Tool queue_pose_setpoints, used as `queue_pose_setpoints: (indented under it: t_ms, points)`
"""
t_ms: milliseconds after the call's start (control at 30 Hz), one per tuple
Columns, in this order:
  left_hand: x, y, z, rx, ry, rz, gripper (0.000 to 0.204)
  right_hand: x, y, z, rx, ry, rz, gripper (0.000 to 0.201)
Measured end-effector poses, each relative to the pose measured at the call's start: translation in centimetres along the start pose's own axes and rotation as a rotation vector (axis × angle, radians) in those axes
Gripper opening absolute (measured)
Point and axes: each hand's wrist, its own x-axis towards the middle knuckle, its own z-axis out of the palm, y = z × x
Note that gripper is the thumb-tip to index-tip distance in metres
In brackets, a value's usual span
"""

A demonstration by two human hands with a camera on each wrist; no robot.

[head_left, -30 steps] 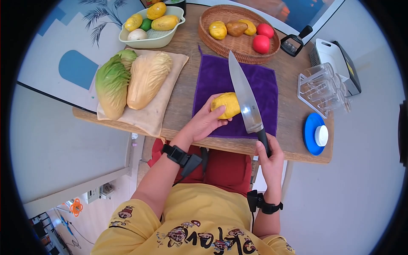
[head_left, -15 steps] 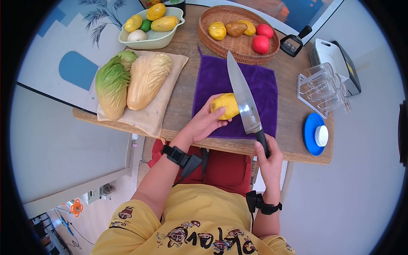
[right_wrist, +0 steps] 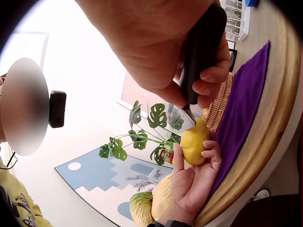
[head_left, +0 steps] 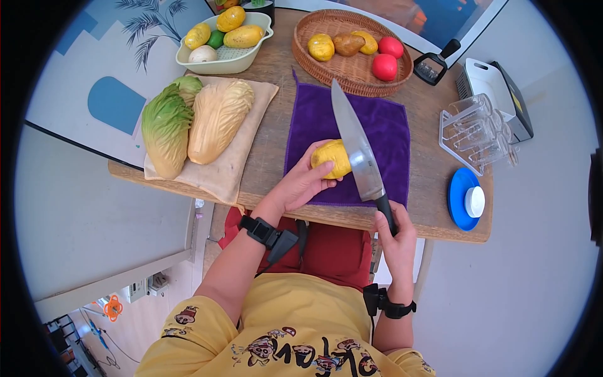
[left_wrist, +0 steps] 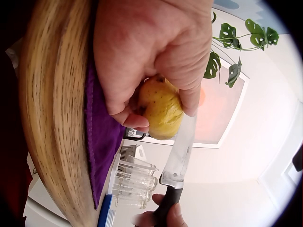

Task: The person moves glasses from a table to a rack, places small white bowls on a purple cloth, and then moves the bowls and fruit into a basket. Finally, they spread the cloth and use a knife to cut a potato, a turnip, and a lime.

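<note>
My left hand (head_left: 300,183) holds a yellow potato (head_left: 331,157) above the purple cloth (head_left: 389,135), thumb on top and fingers curled beneath. Dark specks dot its skin in the left wrist view. In my right hand (head_left: 399,242) is a large kitchen knife (head_left: 357,141), gripped by its black handle (left_wrist: 166,205). The broad blade points away from me, tilted a little left, and lies against the potato's right side. From the right wrist, the potato (right_wrist: 193,142) shows beyond the short visible piece of blade, cradled by the left fingers.
Two cabbages (head_left: 217,122) lie on a beige cloth at left. Behind stand a pale green basket (head_left: 235,63) of produce and a round wicker tray (head_left: 308,60). A peeler-like tool (head_left: 433,66), glass mugs (head_left: 480,129) on a rack and a blue plate (head_left: 458,198) occupy the right side.
The knife has shifted slightly left, its tip drawing a little toward me, with the right hand following. The left hand keeps its hold on the potato almost in place.
</note>
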Motion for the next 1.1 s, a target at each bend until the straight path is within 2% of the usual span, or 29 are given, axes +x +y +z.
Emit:
queue_pose_setpoints:
  t_ms: [67, 200, 367, 600, 767, 867, 1100]
  points:
    - [0.0, 0.0, 0.0, 0.000, -0.002, -0.003, 0.058, 0.0, 0.0, -0.1, -0.014, 0.058, -0.011, 0.026]
    - [0.0, 0.0, 0.1, 0.002, 0.001, -0.001, 0.059, -0.1, -0.3, -0.1, -0.035, 0.065, -0.046, 0.025]
    - [-0.1, 0.1, 0.4, 0.003, 0.004, 0.007, 0.060, -0.2, -0.6, 0.0, -0.133, -0.012, -0.081, 0.025]
    - [-0.1, 0.2, -0.2, 0.050, -0.027, -0.024, 0.059, -0.1, -0.3, -0.1, -0.045, 0.076, -0.062, 0.025]
    - [-0.1, 0.0, 0.4, 0.013, 0.019, -0.005, 0.062, -0.2, -1.0, 0.0, -0.142, -0.034, -0.090, 0.026]
    - [-0.1, 0.0, 0.3, -0.002, 0.051, -0.003, 0.062, -0.2, -0.8, 0.3, -0.108, -0.014, -0.081, 0.026]
    - [0.0, -0.1, 0.2, -0.015, 0.006, 0.014, 0.055, -0.1, -0.8, 0.2, -0.090, 0.020, -0.071, 0.026]
